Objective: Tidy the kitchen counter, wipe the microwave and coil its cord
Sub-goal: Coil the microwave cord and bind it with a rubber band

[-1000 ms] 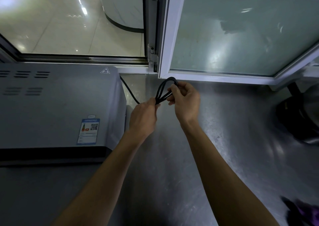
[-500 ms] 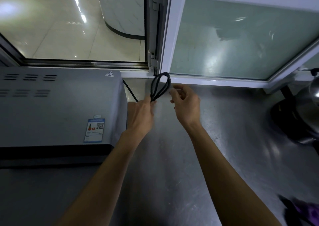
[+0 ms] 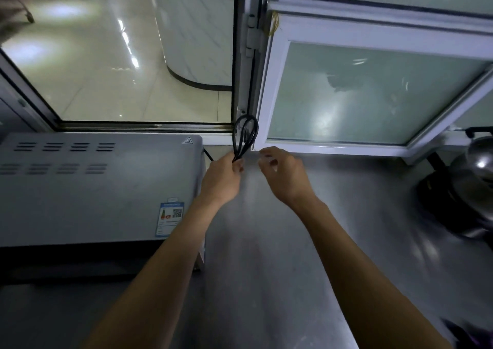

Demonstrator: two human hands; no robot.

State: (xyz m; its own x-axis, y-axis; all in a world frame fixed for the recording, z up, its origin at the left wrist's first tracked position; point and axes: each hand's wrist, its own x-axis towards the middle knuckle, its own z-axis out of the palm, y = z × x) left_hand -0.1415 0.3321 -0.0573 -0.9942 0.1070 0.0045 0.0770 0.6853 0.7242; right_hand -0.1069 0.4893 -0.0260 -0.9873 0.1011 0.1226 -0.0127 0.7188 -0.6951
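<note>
Now, just right of the microwave [image 3: 101,186], my left hand [image 3: 221,178] pinches the looped cord [image 3: 245,138] upright over the tabletop [image 3: 293,255]. Right of the cord, my right hand [image 3: 285,174] hovers loosely curled, holding nothing. Coiling looks nearly done, judging by the gathered loops.

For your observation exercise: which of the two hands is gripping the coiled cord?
The left hand pinches the black cord loops; the right hand hovers beside it, holding nothing.

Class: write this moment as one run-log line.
step: coiling cord | left hand: grips looped cord | right hand: off cord, holds nothing | microwave: beside left hand
</note>
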